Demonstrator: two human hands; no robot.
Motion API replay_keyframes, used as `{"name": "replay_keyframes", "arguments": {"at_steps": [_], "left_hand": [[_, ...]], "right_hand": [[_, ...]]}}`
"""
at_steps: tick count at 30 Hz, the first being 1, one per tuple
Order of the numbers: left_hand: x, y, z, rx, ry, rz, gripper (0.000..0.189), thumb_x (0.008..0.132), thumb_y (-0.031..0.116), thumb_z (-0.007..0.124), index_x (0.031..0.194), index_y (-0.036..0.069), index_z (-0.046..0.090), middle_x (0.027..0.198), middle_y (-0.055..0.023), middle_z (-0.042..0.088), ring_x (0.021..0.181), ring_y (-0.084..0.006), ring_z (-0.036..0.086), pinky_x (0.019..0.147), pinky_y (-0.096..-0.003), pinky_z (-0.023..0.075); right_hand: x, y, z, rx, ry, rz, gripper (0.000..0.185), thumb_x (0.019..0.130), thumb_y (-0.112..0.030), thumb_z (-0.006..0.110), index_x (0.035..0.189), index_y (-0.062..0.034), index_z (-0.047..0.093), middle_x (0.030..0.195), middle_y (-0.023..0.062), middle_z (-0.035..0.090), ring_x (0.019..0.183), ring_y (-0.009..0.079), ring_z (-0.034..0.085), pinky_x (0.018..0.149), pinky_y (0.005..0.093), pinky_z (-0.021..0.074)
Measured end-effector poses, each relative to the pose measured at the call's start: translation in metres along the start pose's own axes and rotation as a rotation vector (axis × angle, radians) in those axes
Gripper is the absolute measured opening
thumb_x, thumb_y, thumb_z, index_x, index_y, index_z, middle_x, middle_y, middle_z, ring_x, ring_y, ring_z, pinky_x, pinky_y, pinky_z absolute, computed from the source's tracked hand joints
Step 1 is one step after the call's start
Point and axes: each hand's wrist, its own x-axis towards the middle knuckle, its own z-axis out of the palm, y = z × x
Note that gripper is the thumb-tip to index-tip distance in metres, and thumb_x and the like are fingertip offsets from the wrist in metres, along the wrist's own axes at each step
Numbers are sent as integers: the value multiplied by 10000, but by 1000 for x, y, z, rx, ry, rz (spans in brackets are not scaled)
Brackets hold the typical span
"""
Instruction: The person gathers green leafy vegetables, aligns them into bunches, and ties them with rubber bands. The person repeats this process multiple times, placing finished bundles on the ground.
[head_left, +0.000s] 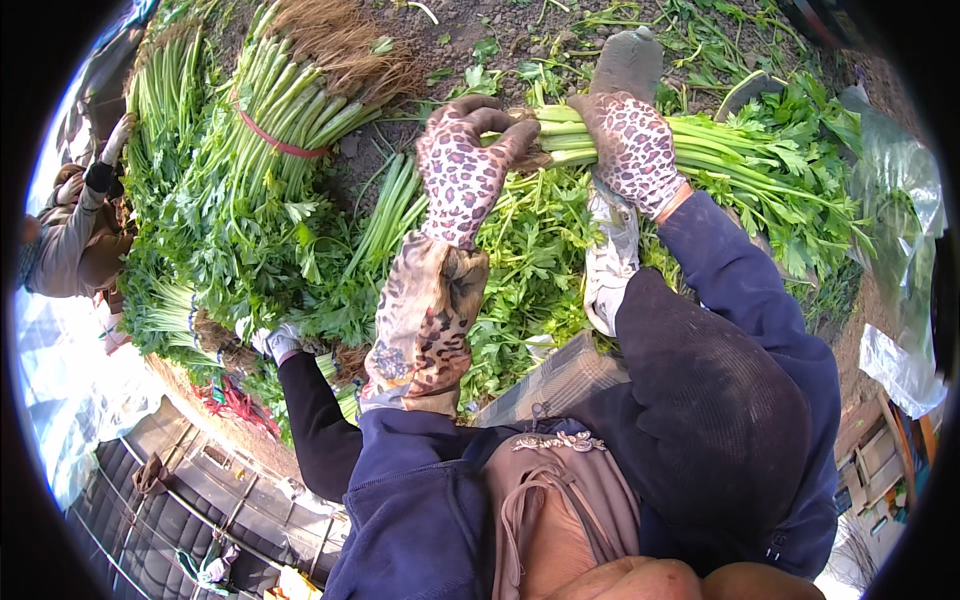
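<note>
My right hand (630, 142), in a leopard-print glove with soiled fingers, is closed round the stalks of a bunch of celery (720, 154) lying sideways, its leaves towards the right. At the root end, my left hand (472, 150), gloved alike, has thumb and fingers curled at the roots; whether it grips them is hard to tell. Loose leafy celery (532, 247) lies beneath both hands. Left of them is a large celery bundle (277, 112) with brown roots, tied with a red band (274, 140).
A shoe (611, 262) stands among the leaves below my right hand. More celery (169, 82) is heaped at the left, near another person (75, 232). A co-worker's gloved hand (281, 341) reaches in at lower left, near red ties (236, 405). Plastic sheeting (896, 202) hangs at the right.
</note>
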Motion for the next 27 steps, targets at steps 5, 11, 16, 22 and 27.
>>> {"name": "replay_keyframes", "arguments": {"at_steps": [5, 11, 16, 22, 27], "left_hand": [[4, -46, 30, -755, -179, -392, 272, 818, 140, 801, 949, -88, 730, 1284, -141, 575, 989, -220, 669, 787, -311, 610], [-1, -33, 38, -790, -97, -289, 251, 813, 79, 796, 918, -131, 707, 1304, -142, 536, 926, -233, 684, 709, -296, 647], [-3, -23, 23, -250, 147, -19, 301, 755, 113, 851, 931, -85, 707, 1283, -159, 567, 1017, -242, 662, 794, -330, 628], [-5, 38, 22, 828, -11, 458, 1094, 687, 494, 854, 1527, 79, 290, 1513, -189, 389, 1431, -378, 325, 1187, -609, 190], [22, 4, 51, 845, -321, 250, 718, 701, 241, 828, 1325, 75, 516, 1192, -150, 606, 1161, -324, 597, 997, -489, 458]], "right_hand": [[-3, 1, 5, 0, 53, -33, 416, 813, -32, 617, 1227, -55, 599, 997, 149, 690, 946, 322, 662, 799, 434, 535], [-1, -1, 0, -75, -68, 28, 459, 809, -40, 651, 1265, -65, 595, 1043, 145, 678, 988, 313, 650, 820, 432, 529], [5, -4, -7, -30, -97, 41, 424, 813, -18, 630, 1235, -54, 602, 946, 165, 685, 904, 335, 673, 772, 451, 546], [1, -4, -4, 17, -57, 42, 490, 735, -45, 740, 1207, -53, 608, 957, 146, 690, 922, 321, 683, 792, 431, 553], [13, -6, -11, -62, -162, 82, 668, 740, -66, 735, 1370, -105, 515, 930, 161, 697, 895, 311, 691, 736, 426, 562]]}}
